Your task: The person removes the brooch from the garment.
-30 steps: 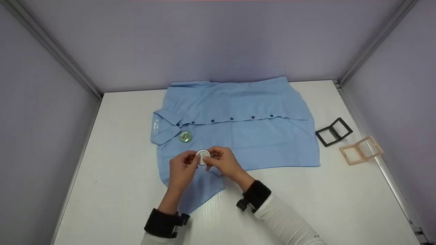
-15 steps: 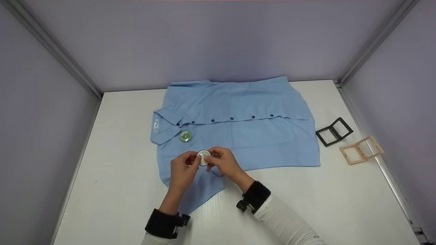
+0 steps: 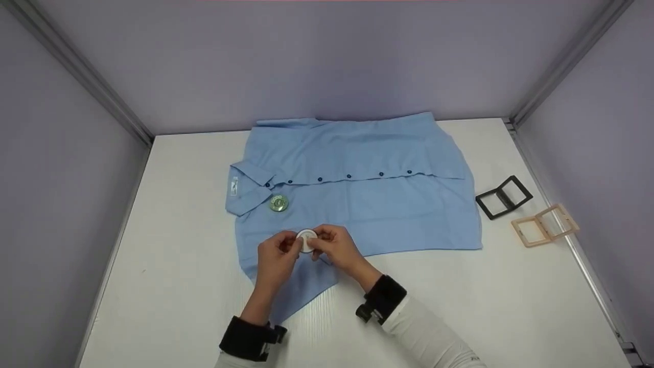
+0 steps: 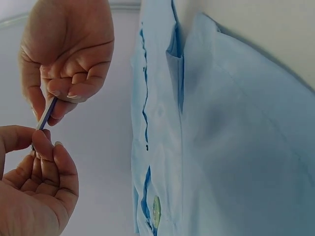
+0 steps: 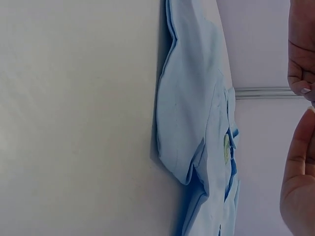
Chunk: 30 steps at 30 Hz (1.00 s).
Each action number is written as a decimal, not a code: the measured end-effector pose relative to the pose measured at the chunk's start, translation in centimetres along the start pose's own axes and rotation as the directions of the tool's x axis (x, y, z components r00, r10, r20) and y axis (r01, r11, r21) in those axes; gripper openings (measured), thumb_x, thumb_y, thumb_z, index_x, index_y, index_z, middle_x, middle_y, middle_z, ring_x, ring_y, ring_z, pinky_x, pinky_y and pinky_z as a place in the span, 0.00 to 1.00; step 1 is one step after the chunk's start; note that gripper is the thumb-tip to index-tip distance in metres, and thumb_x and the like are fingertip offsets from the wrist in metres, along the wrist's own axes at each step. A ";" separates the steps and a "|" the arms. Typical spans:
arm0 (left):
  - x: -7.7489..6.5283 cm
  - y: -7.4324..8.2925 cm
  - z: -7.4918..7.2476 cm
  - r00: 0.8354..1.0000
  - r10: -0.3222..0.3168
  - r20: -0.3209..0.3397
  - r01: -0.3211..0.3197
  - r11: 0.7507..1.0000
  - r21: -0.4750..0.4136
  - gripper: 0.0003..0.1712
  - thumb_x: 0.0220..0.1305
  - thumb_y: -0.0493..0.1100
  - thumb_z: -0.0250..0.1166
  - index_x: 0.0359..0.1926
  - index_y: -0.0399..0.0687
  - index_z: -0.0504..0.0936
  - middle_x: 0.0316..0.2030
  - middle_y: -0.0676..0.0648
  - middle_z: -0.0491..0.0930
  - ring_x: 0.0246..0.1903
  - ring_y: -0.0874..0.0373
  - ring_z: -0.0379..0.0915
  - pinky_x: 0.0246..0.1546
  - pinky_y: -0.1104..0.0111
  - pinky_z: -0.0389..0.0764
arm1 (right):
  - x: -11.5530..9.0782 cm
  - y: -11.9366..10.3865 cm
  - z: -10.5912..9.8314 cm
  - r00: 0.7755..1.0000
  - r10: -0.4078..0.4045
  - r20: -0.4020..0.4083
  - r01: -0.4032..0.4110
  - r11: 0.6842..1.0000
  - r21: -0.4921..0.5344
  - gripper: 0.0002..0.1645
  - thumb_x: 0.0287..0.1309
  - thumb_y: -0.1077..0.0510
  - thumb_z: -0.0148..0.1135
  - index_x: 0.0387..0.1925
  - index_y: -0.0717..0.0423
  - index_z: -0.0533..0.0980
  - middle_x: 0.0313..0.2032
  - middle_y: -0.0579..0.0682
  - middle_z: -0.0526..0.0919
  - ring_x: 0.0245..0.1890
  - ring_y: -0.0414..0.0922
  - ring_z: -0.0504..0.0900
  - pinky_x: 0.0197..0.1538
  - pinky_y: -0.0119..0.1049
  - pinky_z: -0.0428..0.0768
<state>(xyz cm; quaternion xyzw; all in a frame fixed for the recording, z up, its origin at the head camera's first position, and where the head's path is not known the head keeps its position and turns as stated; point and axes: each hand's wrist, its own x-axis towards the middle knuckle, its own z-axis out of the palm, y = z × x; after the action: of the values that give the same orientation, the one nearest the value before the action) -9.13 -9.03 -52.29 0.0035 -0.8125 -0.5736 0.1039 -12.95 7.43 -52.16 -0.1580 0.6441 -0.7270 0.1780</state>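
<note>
The left hand (image 3: 276, 259) and right hand (image 3: 341, 248) are pinching a white disc (image 3: 306, 235) above the blue shirt (image 3: 398, 214). A green disc (image 3: 279, 203) is lying on the blue shirt; a black frame (image 3: 505, 199) is resting right of it.

The shirt (image 3: 357, 204) is creased, matt cloth; the green badge (image 3: 279, 203) looks glossy, the white disc (image 3: 306, 233) smooth. The black frame (image 3: 505, 198) and tan frame (image 3: 542, 228) look like plastic, the surface (image 3: 173, 245) smooth with a soft sheen.
</note>
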 end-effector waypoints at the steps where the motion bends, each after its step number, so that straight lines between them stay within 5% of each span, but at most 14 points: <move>1: 0.0 -0.1 0.0 1.000 0.000 0.001 0.000 1.000 -0.003 0.05 0.62 0.35 0.67 0.35 0.35 0.85 0.25 0.48 0.81 0.21 0.60 0.74 0.22 0.73 0.76 | -0.1 -0.3 0.1 1.000 0.001 0.001 -0.001 1.000 -0.003 0.10 0.62 0.71 0.59 0.42 0.79 0.76 0.31 0.65 0.84 0.21 0.42 0.81 0.30 0.33 0.81; 8: 0.1 -0.2 0.1 1.000 -0.031 -0.002 0.031 0.999 -0.028 0.04 0.62 0.34 0.66 0.35 0.35 0.85 0.25 0.47 0.81 0.21 0.59 0.75 0.22 0.71 0.78 | -0.3 -0.6 0.1 0.999 -0.033 0.001 0.033 0.999 0.010 0.15 0.63 0.71 0.59 0.50 0.75 0.73 0.24 0.54 0.77 0.20 0.44 0.79 0.30 0.43 0.82; 13: 0.1 -0.3 0.3 0.997 -0.069 0.017 0.070 0.996 -0.057 0.06 0.65 0.35 0.64 0.38 0.35 0.85 0.25 0.47 0.81 0.21 0.57 0.75 0.23 0.71 0.76 | -0.3 -0.9 0.1 0.997 -0.075 0.008 0.075 0.997 -0.007 0.20 0.63 0.72 0.58 0.56 0.73 0.70 0.22 0.51 0.72 0.17 0.45 0.74 0.25 0.38 0.77; 22: 0.0 0.0 0.5 1.000 -0.004 -0.001 0.004 0.999 -0.046 0.07 0.66 0.37 0.65 0.39 0.35 0.85 0.26 0.48 0.82 0.21 0.58 0.75 0.23 0.72 0.77 | -0.2 -1.7 0.2 1.000 -0.029 -0.004 0.029 0.998 0.047 0.16 0.62 0.74 0.57 0.49 0.63 0.68 0.20 0.56 0.72 0.16 0.46 0.74 0.24 0.36 0.76; 30: -0.1 0.2 0.5 0.999 0.043 -0.014 -0.043 0.998 -0.040 0.07 0.66 0.36 0.65 0.40 0.34 0.85 0.26 0.48 0.83 0.21 0.58 0.76 0.23 0.71 0.78 | -0.3 -1.6 0.3 0.997 -0.077 -0.008 0.078 0.996 0.052 0.15 0.62 0.74 0.55 0.48 0.75 0.64 0.20 0.57 0.69 0.16 0.46 0.73 0.23 0.34 0.77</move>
<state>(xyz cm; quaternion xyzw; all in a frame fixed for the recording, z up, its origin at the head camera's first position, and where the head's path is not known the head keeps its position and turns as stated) -9.10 -8.49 -52.32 -0.0125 -0.8000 -0.5875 0.1215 -12.66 7.42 -50.55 -0.1759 0.6188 -0.7504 0.1518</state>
